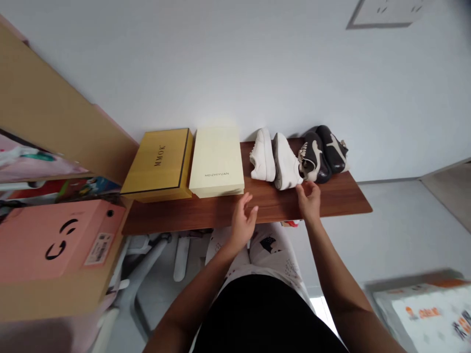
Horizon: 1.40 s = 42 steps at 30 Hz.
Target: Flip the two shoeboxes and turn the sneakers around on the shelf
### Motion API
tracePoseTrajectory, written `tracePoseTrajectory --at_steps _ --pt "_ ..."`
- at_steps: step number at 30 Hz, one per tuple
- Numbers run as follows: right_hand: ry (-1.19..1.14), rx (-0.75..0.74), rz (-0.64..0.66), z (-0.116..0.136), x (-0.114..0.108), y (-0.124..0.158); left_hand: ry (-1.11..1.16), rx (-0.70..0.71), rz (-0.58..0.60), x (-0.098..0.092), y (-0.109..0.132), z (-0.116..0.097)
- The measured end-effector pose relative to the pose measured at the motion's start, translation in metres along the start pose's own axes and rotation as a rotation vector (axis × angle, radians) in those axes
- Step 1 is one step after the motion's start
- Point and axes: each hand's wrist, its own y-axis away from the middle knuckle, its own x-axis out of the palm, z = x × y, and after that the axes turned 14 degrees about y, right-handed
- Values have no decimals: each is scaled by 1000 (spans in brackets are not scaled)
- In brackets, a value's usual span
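A pair of white shoes lies on its sides on a brown wooden shelf board (272, 206): a left white shoe (264, 156) and a right white shoe (288, 162). Beside them rest two dark brown shoes with cream details, a nearer one (317, 156) and a farther one (334, 149). My right hand (309, 198) is at the near end of the right white shoe, fingers loosely bent and apart; whether its tips touch the shoe is hard to tell. Over the board's front edge, in front of the cream shoebox (217, 159), my left hand (243, 221) hovers with thumb and fingers apart, holding nothing.
A yellow shoebox (158, 164) stands left of the cream one. Farther left, a pink box (55, 240) sits on a wooden shelf unit. A wall (221, 63) runs behind the board, with a socket plate (386, 12) at upper right. A white printed package (427, 314) lies lower right.
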Motion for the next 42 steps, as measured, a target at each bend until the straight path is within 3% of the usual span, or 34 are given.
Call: tracePoseTrajectory --at_steps 2,5,9,12,17,23,27,33,42 --pt "19 -31 155 -3 2 -13 -70 7 53 24 -39 -11" --pt "99 -76 262 0 4 -28 -224 -96 13 53 -99 -24" --pt "206 -106 404 7 -3 -48 -359 -344 24 70 -143 -25" --pt "203 -182 515 12 -8 -60 -423 -408 24 72 -149 -24" --pt "165 -372 618 25 -13 -75 -500 -327 114 64 -152 -34" --pt "651 -593 583 55 -27 -86 -824 -156 370 62 -154 -53" --pt "937 -739 607 79 -22 -92 -1012 -73 485 68 -152 -58" --pt "1100 -805 684 101 -9 -94 -1073 -53 490 75 -154 -58" --pt "1149 -814 712 108 1 -92 -1071 -66 483 71 -156 -64"
